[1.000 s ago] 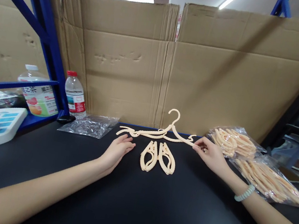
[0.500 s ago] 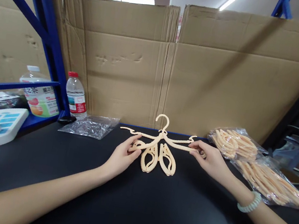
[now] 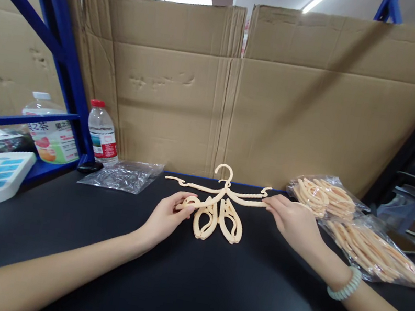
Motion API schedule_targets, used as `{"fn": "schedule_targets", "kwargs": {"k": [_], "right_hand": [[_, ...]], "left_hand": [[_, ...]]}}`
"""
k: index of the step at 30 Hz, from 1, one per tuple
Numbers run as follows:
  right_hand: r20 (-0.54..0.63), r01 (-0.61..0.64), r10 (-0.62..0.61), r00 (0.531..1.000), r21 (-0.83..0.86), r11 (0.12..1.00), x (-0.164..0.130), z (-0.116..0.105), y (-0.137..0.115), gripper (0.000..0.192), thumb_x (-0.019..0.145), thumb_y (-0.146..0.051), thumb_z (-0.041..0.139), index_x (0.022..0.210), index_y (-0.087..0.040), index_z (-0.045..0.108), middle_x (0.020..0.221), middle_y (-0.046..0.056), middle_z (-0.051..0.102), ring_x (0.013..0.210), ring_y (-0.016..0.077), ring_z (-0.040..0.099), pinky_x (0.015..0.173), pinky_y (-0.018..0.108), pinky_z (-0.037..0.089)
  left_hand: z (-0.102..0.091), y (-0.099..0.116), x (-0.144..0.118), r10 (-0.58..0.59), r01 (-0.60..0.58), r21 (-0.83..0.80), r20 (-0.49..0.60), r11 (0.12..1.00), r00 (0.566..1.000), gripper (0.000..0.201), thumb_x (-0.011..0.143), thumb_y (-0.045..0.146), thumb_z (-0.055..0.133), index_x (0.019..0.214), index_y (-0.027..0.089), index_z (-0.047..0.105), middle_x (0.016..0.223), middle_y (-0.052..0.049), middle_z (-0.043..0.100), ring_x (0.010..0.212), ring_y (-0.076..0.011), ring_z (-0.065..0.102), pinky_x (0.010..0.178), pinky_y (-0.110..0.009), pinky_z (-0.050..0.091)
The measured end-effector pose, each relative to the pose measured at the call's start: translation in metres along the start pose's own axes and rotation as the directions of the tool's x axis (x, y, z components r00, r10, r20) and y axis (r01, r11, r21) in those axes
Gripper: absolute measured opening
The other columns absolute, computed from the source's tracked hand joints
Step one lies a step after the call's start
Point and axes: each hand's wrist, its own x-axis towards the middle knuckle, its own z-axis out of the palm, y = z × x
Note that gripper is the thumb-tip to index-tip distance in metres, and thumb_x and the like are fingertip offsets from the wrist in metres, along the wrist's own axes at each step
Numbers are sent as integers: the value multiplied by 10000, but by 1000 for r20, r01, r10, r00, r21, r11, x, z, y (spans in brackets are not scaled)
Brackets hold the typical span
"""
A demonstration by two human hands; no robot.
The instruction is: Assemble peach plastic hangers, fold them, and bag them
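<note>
A cream folding clothes hanger spans between my two hands, its hook pointing up. My left hand is closed in a pinch on its left arm, where a curled, folded part shows. My right hand grips the right arm from above, and a straight end sticks out beyond the fingers. Another opened cream hanger lies right behind, partly covered by the held one. In front, a folded left hanger piece and a folded right hanger piece rest side by side on the black table.
Plastic bags of cream hangers lie at the right. A crumpled clear bag, a red-capped bottle and a white-and-blue tray stand or lie at the left. Cardboard panels wall off the back.
The right end of the held hanger now reaches straight out past my right hand, which has turned over it. The hook sits slightly lower. My left hand stays pinched on the left arm.
</note>
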Motion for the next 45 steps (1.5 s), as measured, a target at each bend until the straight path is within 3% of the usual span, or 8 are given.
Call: {"fn": "schedule_targets", "kwargs": {"k": [7,13,20,27,31,37,41,45], "right_hand": [[-6,50,-52,999,-186,981,0,-2,-2,245,902,-82,416,986,-166,631,900,49,680,675,182,631,508,268,377],[-30,65,-71,997,-175,982,0,-1,-3,251,881,-41,413,973,-147,622,1064,85,631,803,199,626,561,269,452],[-41,-4,8,999,86,996,0,0,-7,251,920,-105,380,1012,-150,609,1229,145,508,794,191,623,660,324,541],[-130,-44,100,986,378,925,2,2,-7,225,918,-175,424,1061,-207,594,1173,117,503,766,183,605,686,367,560],[-154,-82,186,970,514,854,4,-1,-10,226,886,-193,493,1096,-204,576,1130,105,499,678,144,575,689,357,558],[-73,-171,284,956,651,740,5,-1,-11,258,849,-267,559,1097,-199,580,1089,97,529,703,148,591,685,350,572],[95,-292,367,925,796,531,3,8,-5,355,803,-363,630,1106,-183,589,959,86,625,818,202,625,767,392,569],[226,-350,371,901,882,314,4,13,-3,362,742,-436,696,978,-166,644,948,95,661,880,222,625,808,391,549]], "left_hand": [[0,1,-1,-22,23,-26,5,999,1000,370,732,336,631,1041,135,608,856,-45,667,740,-163,615,709,-297,520],[1,4,-1,-15,15,-21,9,1000,1000,367,748,374,618,1021,130,607,846,-49,668,717,-163,619,712,-313,531],[1,3,-2,-16,16,-6,12,1000,1000,351,755,376,621,1008,133,616,855,-52,674,702,-159,620,711,-318,530],[1,2,-1,4,-4,-36,18,999,1000,340,756,378,630,997,139,623,913,-72,691,768,-180,640,698,-314,538],[1,2,0,2,-2,-33,15,999,1000,348,754,372,630,1003,129,625,907,-73,689,730,-166,629,699,-313,534],[1,1,0,-1,2,-29,24,1000,1000,362,757,375,627,1016,123,618,910,-73,679,714,-159,614,707,-318,526],[0,3,-2,0,1,-34,10,999,1000,350,751,350,637,1025,133,627,899,-61,676,699,-155,613,712,-319,524],[0,6,-3,-22,21,-94,-11,995,1000,326,725,330,670,988,141,643,857,-42,664,704,-153,608,738,-316,516]]}}
